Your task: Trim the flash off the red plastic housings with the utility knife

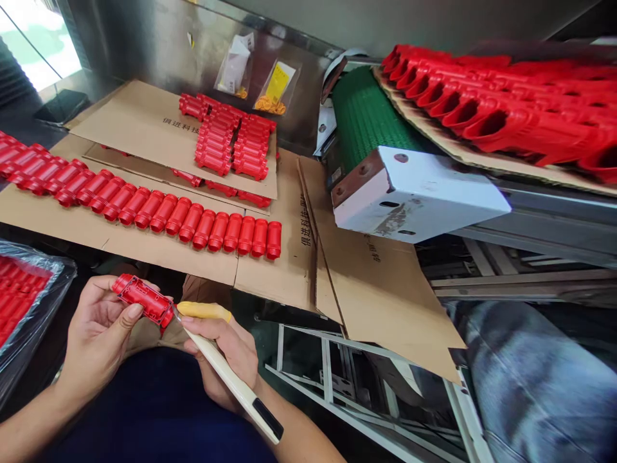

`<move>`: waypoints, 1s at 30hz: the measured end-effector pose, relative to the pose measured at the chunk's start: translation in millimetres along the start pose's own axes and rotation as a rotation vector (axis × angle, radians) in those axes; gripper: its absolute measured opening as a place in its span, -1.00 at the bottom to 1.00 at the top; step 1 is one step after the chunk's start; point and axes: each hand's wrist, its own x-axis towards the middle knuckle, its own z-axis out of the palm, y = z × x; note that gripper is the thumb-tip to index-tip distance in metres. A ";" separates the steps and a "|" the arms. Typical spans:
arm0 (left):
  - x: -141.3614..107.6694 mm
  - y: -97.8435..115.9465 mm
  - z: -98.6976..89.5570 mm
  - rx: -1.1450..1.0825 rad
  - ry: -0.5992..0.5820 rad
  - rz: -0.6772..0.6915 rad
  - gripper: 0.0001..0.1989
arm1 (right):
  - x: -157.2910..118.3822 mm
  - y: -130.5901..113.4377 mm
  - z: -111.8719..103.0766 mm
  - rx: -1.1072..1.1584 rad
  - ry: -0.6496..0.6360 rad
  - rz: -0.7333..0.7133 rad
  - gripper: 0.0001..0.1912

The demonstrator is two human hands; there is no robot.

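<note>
My left hand (103,325) pinches a red plastic tube-shaped part (147,301) between thumb and fingers, its side with cut-outs turned up. Held like a pen in my right hand (224,350) is a utility knife (231,382) with a long white handle and a dark end. Its metal tip meets the right end of the red part. A yellow finger cot (205,311) covers one finger of that hand. Beyond the hands, a long row of similar red parts (178,215) lies side by side on cardboard (193,267).
Stacked cardboard sheets (130,122) carry more red parts (234,138). Two small plastic bags (277,87) lean at the back. A green conveyor belt (371,116) holds red funnel-mouthed parts (506,122) on cardboard. A plastic-lined bin (62,270) stands left; another person's denim-clad leg (540,379) is right.
</note>
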 end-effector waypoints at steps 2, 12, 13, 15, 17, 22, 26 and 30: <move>0.7 -1.8 -1.4 0.020 0.002 0.013 -0.66 | 2.5 2.6 -2.6 0.026 -0.019 0.016 -0.79; 8.5 5.1 4.6 -0.005 -0.055 -0.159 -0.59 | 14.3 16.3 -19.2 -0.096 -0.267 -0.133 -0.83; 8.5 5.5 4.2 0.006 -0.072 -0.156 -0.60 | 13.4 17.4 -18.5 -0.027 -0.243 -0.068 -0.85; 7.7 5.3 2.7 0.050 -0.106 -0.116 -0.63 | 13.0 18.8 -15.9 0.132 -0.190 0.109 -0.83; 6.1 4.1 1.5 0.120 -0.118 -0.039 -0.66 | 14.8 19.5 -11.7 0.378 -0.148 0.348 -0.79; 2.8 1.2 2.6 0.257 -0.131 0.171 -0.73 | 19.7 19.3 0.9 1.006 0.000 0.729 -0.63; 2.0 1.4 1.5 0.232 -0.139 0.176 -0.74 | 15.3 12.8 -2.0 1.292 -0.222 0.622 -0.65; 1.2 2.8 -1.1 0.174 -0.145 0.105 -0.78 | 15.9 6.7 -8.0 0.530 -0.089 0.237 -0.80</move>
